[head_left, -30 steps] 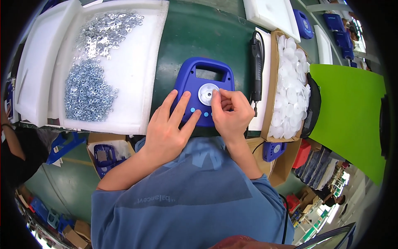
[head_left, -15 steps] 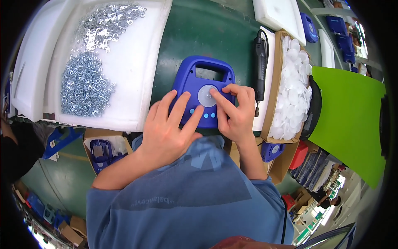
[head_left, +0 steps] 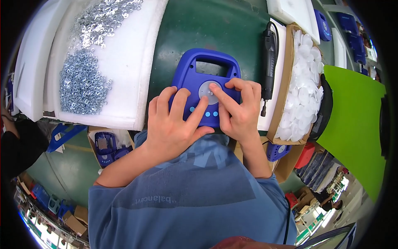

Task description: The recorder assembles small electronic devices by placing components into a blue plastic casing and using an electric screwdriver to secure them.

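A blue plastic housing (head_left: 186, 89) with a cut-out handle lies flat on the green work surface in front of me. In its middle is a round translucent disc (head_left: 202, 91), with small light-blue dots below it. My left hand (head_left: 172, 124) is open, fingers spread over the housing's lower left; its index fingertip touches the disc's lower left part. My right hand (head_left: 241, 111) rests at the right edge, holding nothing. Its index finger stretches onto the upper part of the disc, while the other fingers bend over the housing's side.
To the left, a white foam tray (head_left: 128, 62) holds heaps of metal washers (head_left: 83, 85). On the right lie a black electric screwdriver (head_left: 268, 66) and a cardboard box (head_left: 286, 79) of translucent discs (head_left: 300, 91). A bright green sheet (head_left: 352, 112) stands beyond the box.
My left index fingertip has slid up onto the disc, and the left thumb has stretched out to the right. My right index fingertip has shifted slightly up on the disc. The whole view has moved a little.
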`<state>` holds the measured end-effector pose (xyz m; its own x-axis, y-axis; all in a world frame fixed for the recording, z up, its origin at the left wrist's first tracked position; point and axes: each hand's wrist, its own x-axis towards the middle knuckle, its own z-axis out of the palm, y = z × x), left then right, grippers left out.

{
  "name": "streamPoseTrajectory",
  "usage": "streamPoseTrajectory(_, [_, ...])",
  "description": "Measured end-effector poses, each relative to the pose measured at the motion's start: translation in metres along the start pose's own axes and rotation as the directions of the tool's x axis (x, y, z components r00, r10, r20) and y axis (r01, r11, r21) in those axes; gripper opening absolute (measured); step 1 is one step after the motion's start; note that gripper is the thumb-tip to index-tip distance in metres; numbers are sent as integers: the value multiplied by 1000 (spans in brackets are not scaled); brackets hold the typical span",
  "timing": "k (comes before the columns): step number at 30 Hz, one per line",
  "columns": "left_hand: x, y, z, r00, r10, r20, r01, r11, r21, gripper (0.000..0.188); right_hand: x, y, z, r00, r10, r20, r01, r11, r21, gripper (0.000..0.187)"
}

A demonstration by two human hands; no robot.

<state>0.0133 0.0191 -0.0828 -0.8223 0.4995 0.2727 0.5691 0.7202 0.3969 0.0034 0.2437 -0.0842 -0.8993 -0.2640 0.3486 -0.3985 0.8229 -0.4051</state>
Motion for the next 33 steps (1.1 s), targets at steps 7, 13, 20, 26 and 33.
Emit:
streamPoseTrajectory(7, [1, -1, -1, 1000, -22, -14, 21, 997, -71, 64, 19, 1, -19, 988, -44, 146, 45, 999, -4, 41])
streamPoseTrajectory(13, [-2, 1, 0, 1000, -9, -21, 7, 995, -103, 67, 130, -31, 17, 977, -214, -5, 205, 931, 301, 19])
streamPoseTrajectory(20, [-5, 5, 11, 996, -9, -89, 0, 995, -95, 76, 231, -71, 157, 868, -456, 194, 412, 882, 230, 6])
streamPoseTrajectory(26, [-4, 5, 14, 994, -6, -112, -7, 994, -113, 76, 226, -54, 152, 839, -511, 189, 496, 860, 123, 5])
streamPoseTrajectory(33, [-6, 1, 13, 992, -46, -116, 29, 988, -149, 66, 93, -12, 12, 975, -223, 28, 217, 967, 132, 13])
